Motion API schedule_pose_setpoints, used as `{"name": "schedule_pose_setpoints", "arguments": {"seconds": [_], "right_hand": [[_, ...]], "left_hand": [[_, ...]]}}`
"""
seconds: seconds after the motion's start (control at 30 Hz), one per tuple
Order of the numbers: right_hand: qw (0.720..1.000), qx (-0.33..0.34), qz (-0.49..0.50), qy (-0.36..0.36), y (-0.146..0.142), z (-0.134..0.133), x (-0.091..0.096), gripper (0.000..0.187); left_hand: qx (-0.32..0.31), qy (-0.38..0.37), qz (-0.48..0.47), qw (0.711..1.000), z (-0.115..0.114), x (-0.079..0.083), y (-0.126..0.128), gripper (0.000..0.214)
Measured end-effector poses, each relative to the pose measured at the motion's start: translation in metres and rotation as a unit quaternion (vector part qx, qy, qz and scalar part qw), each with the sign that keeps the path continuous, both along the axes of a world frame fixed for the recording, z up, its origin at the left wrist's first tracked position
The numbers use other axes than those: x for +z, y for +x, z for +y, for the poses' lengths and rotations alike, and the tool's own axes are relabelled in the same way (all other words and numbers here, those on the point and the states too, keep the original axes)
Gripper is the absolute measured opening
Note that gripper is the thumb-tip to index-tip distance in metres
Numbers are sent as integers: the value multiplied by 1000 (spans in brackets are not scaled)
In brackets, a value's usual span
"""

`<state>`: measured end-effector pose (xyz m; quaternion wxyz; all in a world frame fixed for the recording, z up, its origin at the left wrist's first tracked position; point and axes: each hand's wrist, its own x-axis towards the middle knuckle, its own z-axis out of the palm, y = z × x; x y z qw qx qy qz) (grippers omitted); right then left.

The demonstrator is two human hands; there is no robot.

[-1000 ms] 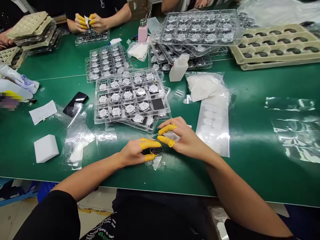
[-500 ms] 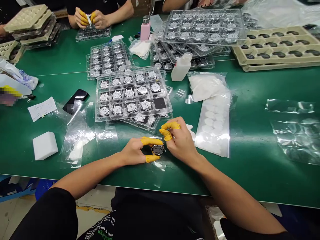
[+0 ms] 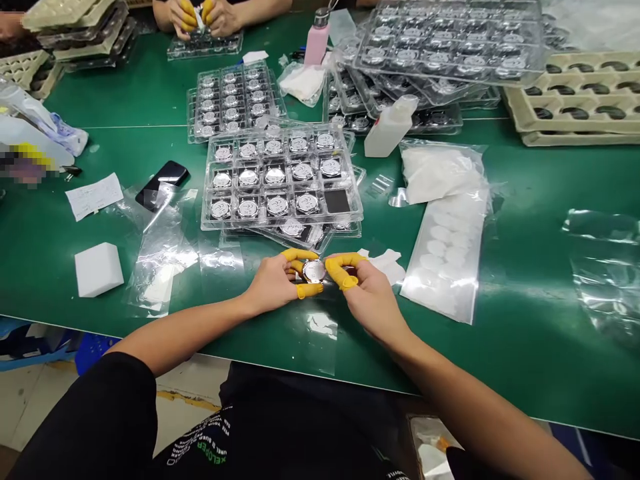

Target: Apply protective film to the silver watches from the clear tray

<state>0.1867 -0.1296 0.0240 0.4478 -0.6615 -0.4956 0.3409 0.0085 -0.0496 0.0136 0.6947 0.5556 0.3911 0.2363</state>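
Note:
A small round silver watch case (image 3: 313,271) is held between both my hands just above the green table (image 3: 520,320). My left hand (image 3: 280,283), with yellow finger cots, pinches the case from the left. My right hand (image 3: 367,293), also in yellow cots, presses thumb and forefinger on its right edge. Right behind them lies a clear blister tray (image 3: 283,180) with several silver cases and one black empty cell at its front right.
Clear plastic bags (image 3: 165,257), a white foam block (image 3: 99,269), a black phone (image 3: 163,185) and a paper slip lie at left. A bag of white pads (image 3: 445,247) and a white bottle (image 3: 387,127) sit at right. Stacked trays fill the back; another person's hands (image 3: 203,15) work opposite.
Both hands have lifted and drawn together nearer the tray; the case now shows its silver face and my right fingers have closed on it. The camera view shifted left and down.

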Motion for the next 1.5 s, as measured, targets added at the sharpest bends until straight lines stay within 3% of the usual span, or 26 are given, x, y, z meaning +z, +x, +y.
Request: {"name": "schedule_pose_setpoints", "arguments": {"seconds": [0.23, 0.43, 0.87, 1.5], "right_hand": [[998, -14, 15, -55, -7, 1, -8, 29], [999, -32, 2, -37, -9, 2, -9, 31], [996, 2, 30, -84, -5, 8, 7, 35], [997, -15, 17, -74, -7, 9, 5, 35]], "left_hand": [[-8, 15, 8, 1000, 1, 1, 0, 64], [-15, 22, 3, 1000, 1, 0, 0, 62], [-30, 24, -4, 999, 2, -2, -2, 62], [-30, 33, 10, 999, 2, 0, -2, 62]]}}
